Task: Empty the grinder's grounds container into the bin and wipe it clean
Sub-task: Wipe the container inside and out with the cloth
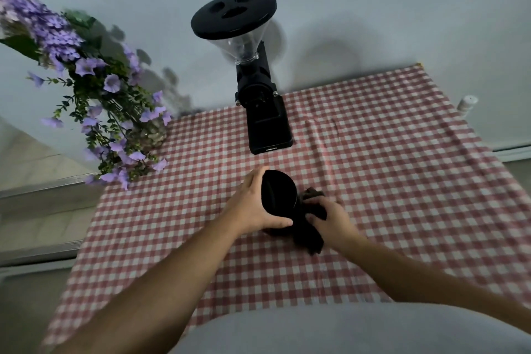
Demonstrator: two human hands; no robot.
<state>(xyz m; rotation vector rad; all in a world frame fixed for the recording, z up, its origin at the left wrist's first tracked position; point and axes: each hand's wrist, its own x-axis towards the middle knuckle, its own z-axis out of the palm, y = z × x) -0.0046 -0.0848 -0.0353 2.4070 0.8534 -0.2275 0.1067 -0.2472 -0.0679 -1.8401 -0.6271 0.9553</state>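
The black grounds container (278, 195) is held just above the checked tablecloth, tilted with its round opening facing right. My left hand (253, 204) is wrapped around its left side. My right hand (330, 220) grips a dark cloth (309, 234) bunched against the container's right side, with part of the cloth hanging down to the table. The black coffee grinder (263, 108), with a clear hopper and a black lid, stands at the back of the table behind my hands. No bin is in view.
A vase of purple flowers (94, 89) stands at the table's back left corner. The red-and-white checked tablecloth (402, 181) covers the table. A small white bottle (467, 103) sits off the table at the far right, by the wall.
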